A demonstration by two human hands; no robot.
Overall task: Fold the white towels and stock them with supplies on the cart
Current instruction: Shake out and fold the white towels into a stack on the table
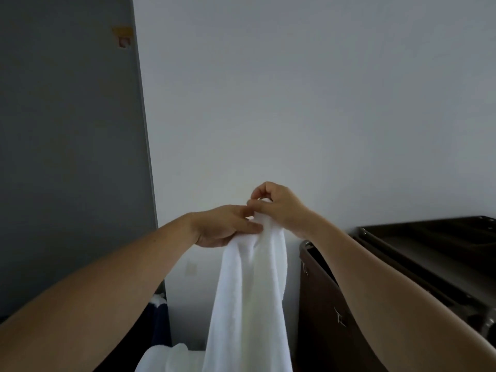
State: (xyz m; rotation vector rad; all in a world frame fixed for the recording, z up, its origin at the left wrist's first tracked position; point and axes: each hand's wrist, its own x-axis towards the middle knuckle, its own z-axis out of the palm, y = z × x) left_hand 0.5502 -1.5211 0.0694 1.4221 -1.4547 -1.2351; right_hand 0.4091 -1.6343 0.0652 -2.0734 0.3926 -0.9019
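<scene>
- Both hands up mid-frame, holding towel (249,285) top edge.
- Right hand (279,208): fingers curled, pinching the corner.
- Left hand (222,226): fingertips pinching just beside it.
- Towel hangs straight down (cart (429,253) at right).

A pale, plain wall (308,89) fills the view from twelve to three o'clock. At nine o'clock stands a darker grey panel (67,143) bearing a small yellow label (123,32) near eleven. A pale wall plate (191,268) sits at seven. The light is soft and even.

Seemingly a hotel housekeeping area: a dark brown service cart (442,253), a white towel (249,291), plain walls (295,103).
</scene>
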